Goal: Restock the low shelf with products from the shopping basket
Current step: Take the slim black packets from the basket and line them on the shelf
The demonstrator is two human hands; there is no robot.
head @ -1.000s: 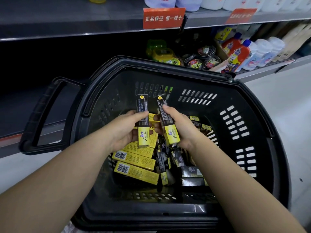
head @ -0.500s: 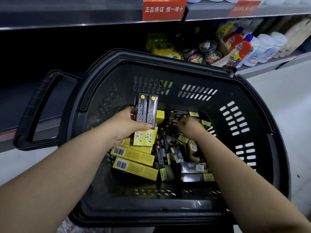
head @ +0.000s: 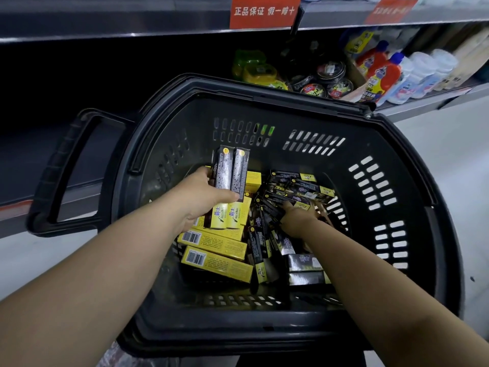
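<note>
The task stood at an early stage. The shopping basket sat in front of the person at the centre of the view, and its floor was largely covered by black-and-yellow cartons. No such carton was visible on the low shelf, which lay beyond the basket handle at roughly 10 o'clock from the basket centre; that stretch of shelf was dark and showed no stock.

The left hand was inside the basket at about 11 o'clock from its centre. Its fingers were clenched around the two upright cartons, held side by side with the dark ends up and the yellow ends down; the thumb pressed across their front faces.

The right hand reached into the loose pile at about 1 o'clock. Its fingers were spread and pushed in among the cartons, touching several. Motion blur hid the fingertips, so a closed grasp on any one carton could not be confirmed.

Further yellow cartons lay flat, barcodes up, at about 8 o'clock. The stocked shelf section at 1 o'clock from the basket carried tins and bottles of other products.

Assessment: the pick was in progress and nothing had been placed. Remaining work covered transfer of the held pair and, by estimate, nearly the whole basket load.
</note>
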